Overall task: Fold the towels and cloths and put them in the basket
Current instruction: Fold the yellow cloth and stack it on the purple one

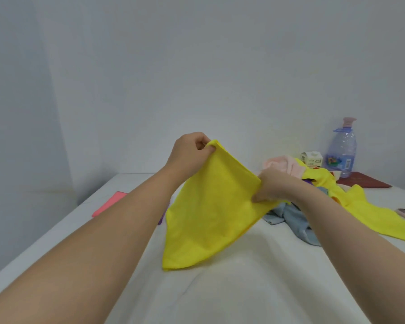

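**Yellow cloth held up over white table**

Doubled over, the cloth hangs between two hands held apart. The left hand pinches the upper corner and the right hand grips the lower one. Behind lie a pink towel, a blue cloth and a second yellow piece, near a water bottle.

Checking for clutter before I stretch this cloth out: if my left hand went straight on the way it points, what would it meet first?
The way looks free: beyond the left hand, which pinches the yellow cloth, only the bare wall shows, though depth is unclear.
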Motion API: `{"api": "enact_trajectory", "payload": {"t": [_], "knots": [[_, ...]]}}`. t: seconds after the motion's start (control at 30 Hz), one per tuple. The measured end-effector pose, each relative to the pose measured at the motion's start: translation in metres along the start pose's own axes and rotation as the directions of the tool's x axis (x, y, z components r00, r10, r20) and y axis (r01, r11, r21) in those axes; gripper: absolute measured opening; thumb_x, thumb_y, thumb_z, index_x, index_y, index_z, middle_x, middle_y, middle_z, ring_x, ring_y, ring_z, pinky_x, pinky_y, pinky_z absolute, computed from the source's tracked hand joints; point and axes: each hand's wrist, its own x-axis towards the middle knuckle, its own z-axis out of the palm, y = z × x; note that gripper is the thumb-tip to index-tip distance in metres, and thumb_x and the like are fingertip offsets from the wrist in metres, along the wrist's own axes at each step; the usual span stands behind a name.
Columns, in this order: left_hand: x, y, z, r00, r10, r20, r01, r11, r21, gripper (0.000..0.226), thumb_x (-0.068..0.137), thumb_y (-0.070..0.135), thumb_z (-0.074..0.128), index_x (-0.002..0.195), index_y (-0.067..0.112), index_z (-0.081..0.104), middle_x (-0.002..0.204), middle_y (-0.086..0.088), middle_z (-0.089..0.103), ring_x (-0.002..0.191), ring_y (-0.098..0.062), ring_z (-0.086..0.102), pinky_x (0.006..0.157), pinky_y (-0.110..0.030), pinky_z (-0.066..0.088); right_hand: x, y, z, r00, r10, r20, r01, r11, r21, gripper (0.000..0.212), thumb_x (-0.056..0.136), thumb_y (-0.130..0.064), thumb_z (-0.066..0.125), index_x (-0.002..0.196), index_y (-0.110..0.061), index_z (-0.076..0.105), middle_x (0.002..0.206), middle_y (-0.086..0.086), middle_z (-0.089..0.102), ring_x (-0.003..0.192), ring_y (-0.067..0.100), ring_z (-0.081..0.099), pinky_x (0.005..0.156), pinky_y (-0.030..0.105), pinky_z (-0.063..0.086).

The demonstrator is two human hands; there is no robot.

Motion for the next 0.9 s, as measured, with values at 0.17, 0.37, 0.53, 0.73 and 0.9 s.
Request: {"api": "enact_trajectory", "payload": {"t": [0.17, 0.37, 0.53, 0.73, 0.9], "knots": [[0.0, 0.005, -0.023, 0.984, -0.027, -0.174, 0.021, 0.999, -0.038, 0.019, 0.089, 0.019, 0.061, 0.072, 0.026, 0.057, 0.054, 0.008, 0.044, 0.049, -0.006, 0.038, 0.048, -0.015, 0.03, 0.004, 0.013, -0.003, 0.956, 0.158, -0.248, 0.102, 0.611, 0.785, 0.006, 0.084, -0.012, 0.068, 0.081, -0.008, 0.064, 0.076, 0.012, 0.06, 0.07, 0.021, 0.056, 0.066, 0.031, 0.047], [-0.001, 0.022, -0.039, 0.957, -0.169, -0.237, 0.105, 0.96, -0.261, 0.02, 0.087, 0.014, 0.061, 0.071, 0.024, 0.057, 0.063, 0.005, 0.053, 0.055, -0.008, 0.046, 0.054, -0.02, 0.037, -0.006, -0.004, -0.016, 0.978, 0.094, -0.188, 0.196, -0.087, 0.977, 0.012, 0.095, -0.014, 0.052, 0.098, -0.006, 0.061, 0.095, 0.01, 0.066, 0.082, 0.021, 0.064, 0.066, 0.031, 0.058], [0.0, 0.034, -0.05, 0.914, -0.402, -0.049, 0.291, 0.735, -0.612, 0.007, 0.089, 0.009, 0.061, 0.083, 0.012, 0.062, 0.08, -0.006, 0.06, 0.069, -0.018, 0.056, 0.063, -0.028, 0.048, -0.016, -0.014, -0.038, 0.991, 0.009, -0.132, 0.13, -0.241, 0.962, 0.022, 0.095, -0.026, 0.052, 0.099, -0.008, 0.063, 0.079, 0.008, 0.073, 0.067, 0.021, 0.071, 0.052, 0.031, 0.057], [0.007, 0.014, -0.052, 0.809, -0.557, 0.189, 0.543, 0.584, -0.603, 0.019, 0.091, 0.012, 0.059, 0.109, 0.007, 0.057, 0.086, -0.01, 0.061, 0.069, -0.018, 0.059, 0.05, -0.027, 0.051, -0.006, -0.016, -0.041, 0.997, 0.002, -0.072, 0.072, -0.081, 0.994, 0.016, 0.096, -0.02, 0.051, 0.093, -0.008, 0.061, 0.075, 0.008, 0.069, 0.063, 0.02, 0.065, 0.045, 0.024, 0.053], [-0.005, -0.044, -0.033, 0.877, -0.479, 0.038, 0.48, 0.876, -0.034, 0.008, 0.082, 0.007, 0.068, 0.086, 0.01, 0.062, 0.076, -0.002, 0.057, 0.072, -0.014, 0.053, 0.056, -0.02, 0.04, 0.029, 0.009, 0.004, 0.985, 0.162, -0.053, -0.062, 0.629, 0.775, 0.032, 0.085, -0.016, 0.069, 0.062, -0.013, 0.047, 0.057, 0.007, 0.044, 0.051, 0.019, 0.042, 0.05, 0.026, 0.038]]}}
